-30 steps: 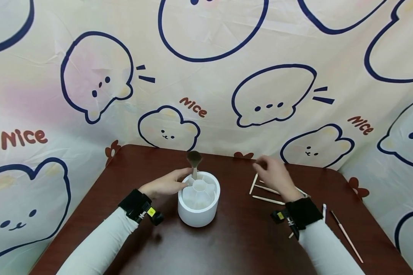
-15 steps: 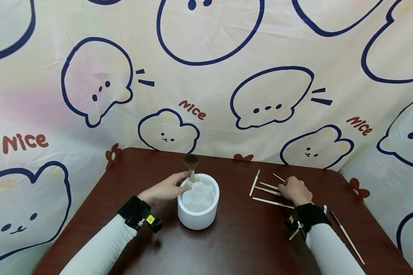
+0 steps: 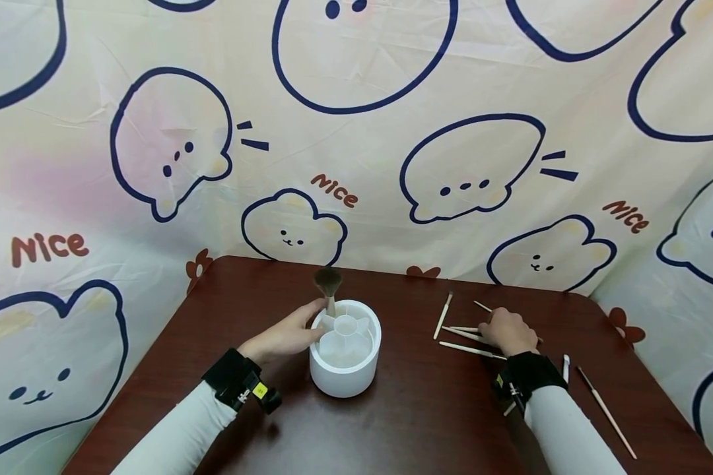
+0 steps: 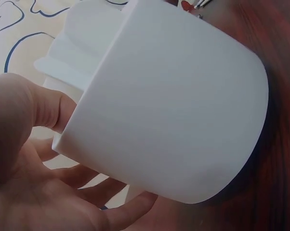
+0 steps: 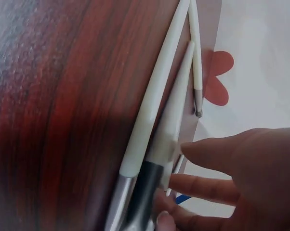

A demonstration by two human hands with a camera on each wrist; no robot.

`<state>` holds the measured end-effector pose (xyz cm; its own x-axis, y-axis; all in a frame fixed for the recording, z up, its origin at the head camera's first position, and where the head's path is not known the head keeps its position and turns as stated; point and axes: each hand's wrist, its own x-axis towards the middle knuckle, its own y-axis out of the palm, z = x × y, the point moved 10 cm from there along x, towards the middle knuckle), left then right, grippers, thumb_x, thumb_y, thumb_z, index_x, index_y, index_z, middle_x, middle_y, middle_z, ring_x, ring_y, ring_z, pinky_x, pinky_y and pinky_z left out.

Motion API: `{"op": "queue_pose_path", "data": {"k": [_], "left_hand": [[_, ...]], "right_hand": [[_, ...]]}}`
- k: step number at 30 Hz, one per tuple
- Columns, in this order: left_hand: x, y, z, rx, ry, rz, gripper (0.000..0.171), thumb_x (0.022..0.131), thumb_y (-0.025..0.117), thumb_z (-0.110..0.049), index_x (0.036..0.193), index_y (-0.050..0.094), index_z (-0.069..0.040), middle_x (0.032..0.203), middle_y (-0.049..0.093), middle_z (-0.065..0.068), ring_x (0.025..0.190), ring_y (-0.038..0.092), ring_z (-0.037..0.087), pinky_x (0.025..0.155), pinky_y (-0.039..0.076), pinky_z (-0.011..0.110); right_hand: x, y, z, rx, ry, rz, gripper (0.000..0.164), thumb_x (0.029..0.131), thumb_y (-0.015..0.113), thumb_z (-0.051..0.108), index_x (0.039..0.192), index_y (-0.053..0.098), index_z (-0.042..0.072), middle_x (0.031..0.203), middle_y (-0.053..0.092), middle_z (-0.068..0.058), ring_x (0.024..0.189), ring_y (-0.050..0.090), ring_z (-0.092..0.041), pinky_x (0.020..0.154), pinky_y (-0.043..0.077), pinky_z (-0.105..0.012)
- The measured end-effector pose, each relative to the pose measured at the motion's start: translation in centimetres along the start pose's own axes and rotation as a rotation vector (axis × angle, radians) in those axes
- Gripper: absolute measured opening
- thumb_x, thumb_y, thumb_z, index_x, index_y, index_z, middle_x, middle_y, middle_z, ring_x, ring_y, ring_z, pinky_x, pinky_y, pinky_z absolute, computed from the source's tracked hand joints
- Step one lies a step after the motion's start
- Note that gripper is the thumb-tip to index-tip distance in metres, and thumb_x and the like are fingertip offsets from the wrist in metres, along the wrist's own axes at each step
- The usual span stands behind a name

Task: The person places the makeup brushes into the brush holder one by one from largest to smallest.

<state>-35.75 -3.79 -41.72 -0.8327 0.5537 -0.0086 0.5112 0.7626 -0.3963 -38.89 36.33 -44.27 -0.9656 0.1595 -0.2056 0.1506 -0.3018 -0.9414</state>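
Note:
My left hand point(image 3: 282, 336) grips the near-left rim of a white round brush holder point(image 3: 343, 381), thumb inside and fingers along the outer wall point(image 4: 169, 101). Clear petal-shaped compartments show inside it. A fluffy makeup brush point(image 3: 328, 282) stands in the holder, bristles up, beside the thumb. Over at the right, my right hand point(image 3: 511, 332) is low among loose brushes. In the right wrist view its fingers pinch a pale-handled makeup brush point(image 5: 166, 139) at the dark ferrule. Another pale brush point(image 5: 147, 115) lies alongside; bristle ends are hidden or out of view.
Near the right hand lie a slim brush point(image 3: 443, 315) and another brush point(image 3: 472, 349). Farther right are a long thin brush point(image 3: 606, 412) and a white-tipped one point(image 3: 566, 368). A printed cloth backdrop point(image 3: 374, 145) rises behind the dark wooden table point(image 3: 416, 422).
My right hand has come down and rightward onto the brushes; one pale handle under it has shifted towards its neighbour. My left hand keeps its grip on the holder.

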Motion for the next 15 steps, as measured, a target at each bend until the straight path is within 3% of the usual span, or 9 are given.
{"op": "queue_pose_path", "data": {"k": [3, 5, 9, 12, 15], "left_hand": [[-0.1, 0.1, -0.1, -0.024, 0.003, -0.004, 0.056, 0.092, 0.053, -0.012, 0.142, 0.029, -0.015, 0.141, 0.033, 0.004, 0.125, 0.031, 0.019, 0.102, 0.027, 0.052], [-0.1, 0.2, -0.1, -0.049, 0.000, -0.007, 0.057, 0.091, 0.054, -0.012, 0.142, 0.028, -0.016, 0.141, 0.033, 0.005, 0.123, 0.032, 0.019, 0.100, 0.031, 0.051], [0.1, 0.5, 0.3, -0.057, -0.017, -0.024, 0.065, 0.091, 0.055, -0.011, 0.145, 0.020, -0.017, 0.145, 0.027, 0.005, 0.126, 0.029, 0.019, 0.100, 0.032, 0.050], [0.3, 0.6, 0.5, -0.060, -0.012, -0.042, 0.070, 0.090, 0.053, -0.008, 0.148, 0.015, -0.018, 0.147, 0.024, 0.006, 0.127, 0.028, 0.019, 0.101, 0.031, 0.049], [0.5, 0.8, 0.5, -0.076, -0.001, -0.055, 0.067, 0.090, 0.052, -0.005, 0.147, 0.019, -0.016, 0.145, 0.030, 0.007, 0.126, 0.031, 0.019, 0.102, 0.030, 0.049]], "right_hand": [[-0.2, 0.1, -0.2, -0.005, 0.022, 0.040, 0.042, 0.091, 0.052, 0.027, 0.110, 0.054, -0.010, 0.105, 0.055, -0.034, 0.091, 0.050, -0.051, 0.080, 0.031, -0.073], [-0.3, 0.2, -0.5, -0.004, 0.046, 0.058, 0.044, 0.091, 0.052, 0.027, 0.113, 0.053, -0.012, 0.109, 0.052, -0.038, 0.094, 0.047, -0.053, 0.082, 0.030, -0.073], [-0.5, 0.4, -1.1, 0.021, 0.082, 0.061, 0.034, 0.091, 0.051, 0.022, 0.104, 0.055, -0.009, 0.096, 0.055, -0.031, 0.080, 0.051, -0.041, 0.069, 0.041, -0.056], [-1.0, 0.3, -1.4, 0.048, 0.073, 0.042, 0.020, 0.090, 0.049, 0.016, 0.089, 0.054, -0.003, 0.081, 0.053, -0.021, 0.069, 0.049, -0.033, 0.058, 0.039, -0.044], [-1.4, -0.2, -1.0, 0.078, 0.024, 0.007, 0.014, 0.087, 0.047, 0.010, 0.076, 0.050, 0.003, 0.069, 0.049, -0.014, 0.062, 0.048, -0.027, 0.055, 0.037, -0.041]]}}
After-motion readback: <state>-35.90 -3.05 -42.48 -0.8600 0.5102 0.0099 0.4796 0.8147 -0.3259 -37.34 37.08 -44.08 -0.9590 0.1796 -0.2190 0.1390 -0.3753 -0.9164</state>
